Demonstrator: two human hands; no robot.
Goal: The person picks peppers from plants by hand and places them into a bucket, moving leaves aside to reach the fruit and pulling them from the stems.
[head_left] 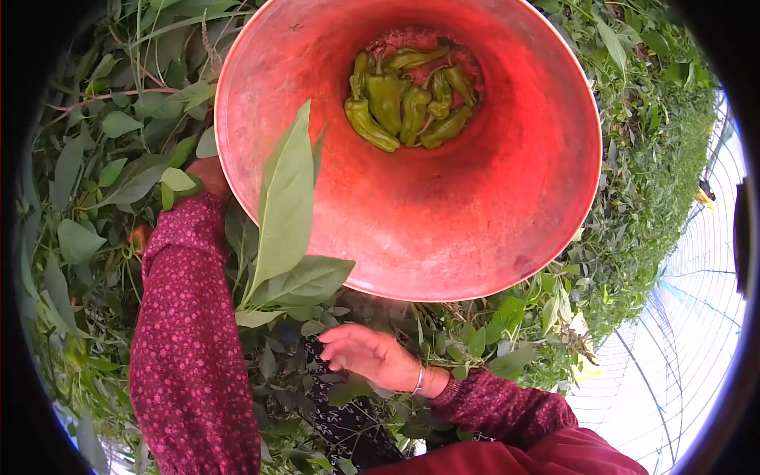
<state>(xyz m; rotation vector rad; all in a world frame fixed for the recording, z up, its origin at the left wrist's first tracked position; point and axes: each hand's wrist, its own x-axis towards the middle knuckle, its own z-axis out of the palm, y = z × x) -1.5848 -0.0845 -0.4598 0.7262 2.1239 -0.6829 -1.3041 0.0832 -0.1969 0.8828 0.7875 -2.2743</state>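
Note:
A red bucket (475, 229) is tilted with its mouth toward me. Several green peppers (385, 103) lie at its bottom. My left hand (210, 176) is by the bucket's left rim, mostly covered by the rim and leaves, so its fingers do not show. Below the bucket's lower rim is my right hand (368, 356), with loosely stretched fingers and nothing in them. It is apart from the bucket, above dark patterned trousers (348, 419). A large green leaf (286, 198) stands in front of the bucket's lower left wall.
Dense leafy plants (87, 198) surround the bucket on both sides. A reddish pepper (140, 237) hangs among leaves beside my left sleeve (194, 340). At the right, a white greenhouse cover (657, 356) with thin ribs rises behind the plants.

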